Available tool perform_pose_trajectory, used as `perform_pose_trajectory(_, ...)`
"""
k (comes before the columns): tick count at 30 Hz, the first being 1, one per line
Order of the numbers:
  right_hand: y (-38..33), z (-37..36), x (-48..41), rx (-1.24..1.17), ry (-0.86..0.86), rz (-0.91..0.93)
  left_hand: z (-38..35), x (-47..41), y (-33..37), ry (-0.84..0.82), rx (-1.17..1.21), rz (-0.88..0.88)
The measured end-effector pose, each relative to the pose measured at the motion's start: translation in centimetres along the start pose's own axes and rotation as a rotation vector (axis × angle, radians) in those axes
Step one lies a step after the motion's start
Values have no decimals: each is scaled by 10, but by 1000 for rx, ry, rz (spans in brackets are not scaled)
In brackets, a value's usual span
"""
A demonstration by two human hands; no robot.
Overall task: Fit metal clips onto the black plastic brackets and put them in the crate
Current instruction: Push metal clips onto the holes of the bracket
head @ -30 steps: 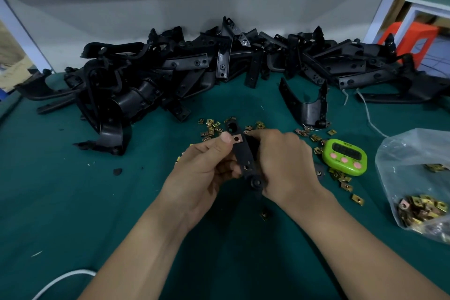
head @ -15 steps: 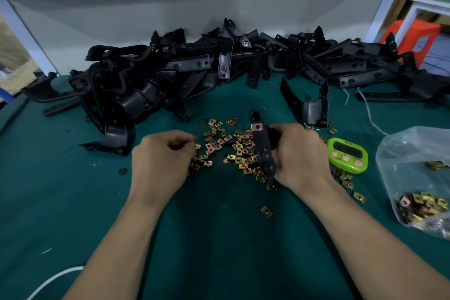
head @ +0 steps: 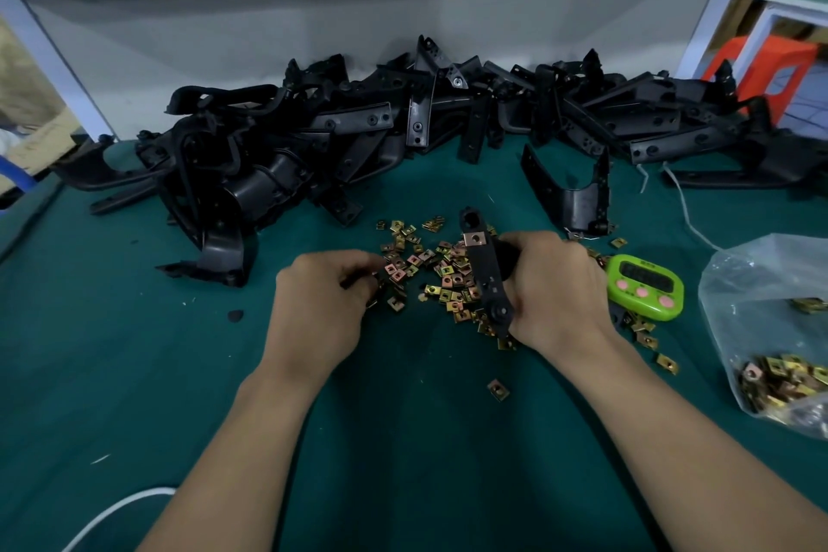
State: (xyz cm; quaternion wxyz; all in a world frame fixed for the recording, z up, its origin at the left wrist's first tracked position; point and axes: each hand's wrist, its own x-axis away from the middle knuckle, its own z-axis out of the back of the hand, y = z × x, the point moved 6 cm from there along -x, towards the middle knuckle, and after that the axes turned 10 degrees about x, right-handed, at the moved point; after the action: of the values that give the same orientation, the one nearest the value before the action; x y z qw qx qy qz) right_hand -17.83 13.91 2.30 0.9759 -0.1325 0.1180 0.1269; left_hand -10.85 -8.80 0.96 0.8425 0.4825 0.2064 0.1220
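My right hand [head: 555, 287] grips a black plastic bracket [head: 486, 278] upright over the green mat, with one copper-coloured clip [head: 475, 238] fitted near its top. A scatter of loose metal clips [head: 430, 273] lies between my hands. My left hand [head: 322, 300] rests on the left edge of that scatter, fingers curled down among the clips; whether it pinches one is hidden. A big heap of black brackets [head: 358, 134] fills the back of the table. No crate is in view.
A green timer [head: 645, 291] sits right of my right hand. A clear bag of clips [head: 770, 327] lies at the right edge. One bracket [head: 573, 202] stands apart in front of the heap. A white cable [head: 103, 515] crosses the near left corner.
My left hand let go of the bracket and moved left and down to the loose clips. My right hand kept the bracket and lowered it beside the scatter.
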Motion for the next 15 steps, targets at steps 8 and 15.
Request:
perform_pose_trajectory(8,0,-1,-1,-17,25,-1,6,1,2,96,212,39)
perform_pose_trajectory(15,-1,0,1,-7,25,19,8,8,16,112,-12,11)
